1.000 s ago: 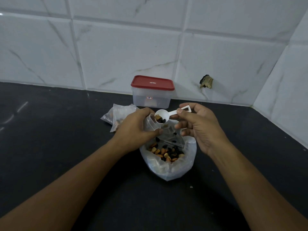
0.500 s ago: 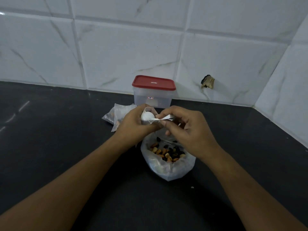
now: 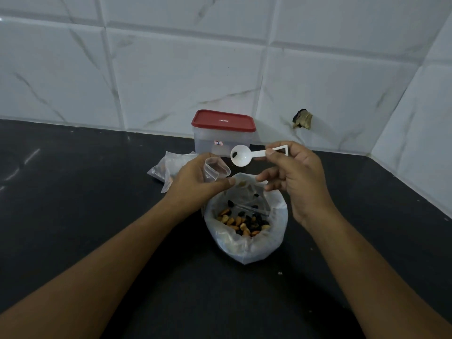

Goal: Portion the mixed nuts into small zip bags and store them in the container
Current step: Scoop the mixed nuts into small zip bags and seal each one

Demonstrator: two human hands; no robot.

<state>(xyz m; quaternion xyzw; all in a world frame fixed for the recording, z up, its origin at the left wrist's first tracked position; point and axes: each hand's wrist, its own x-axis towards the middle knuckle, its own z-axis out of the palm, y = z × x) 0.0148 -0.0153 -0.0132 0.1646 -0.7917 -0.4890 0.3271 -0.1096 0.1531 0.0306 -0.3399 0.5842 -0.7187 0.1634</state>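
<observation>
A large clear plastic bag (image 3: 247, 243) of mixed nuts (image 3: 244, 222) stands open on the black counter. Just above its left rim my left hand (image 3: 195, 182) grips a small clear zip bag (image 3: 216, 168), mouth open and tilted to the right. My right hand (image 3: 293, 172) pinches the handle of a white plastic scoop (image 3: 241, 155) held level to the right of the zip bag's mouth; one dark piece sits in its bowl. A clear container with a red lid (image 3: 223, 121) stands shut behind, against the wall.
More clear bags (image 3: 168, 168) with some nuts inside lie left of the container, behind my left hand. The black counter (image 3: 73, 204) runs to a white tiled wall at the back and on the right. A small dark hole (image 3: 303, 118) marks the wall tile.
The scoop was loaded, then tipped into the zip bag's mouth half a second ago. Now it has drawn back to the right and turned upright, nearly empty.
</observation>
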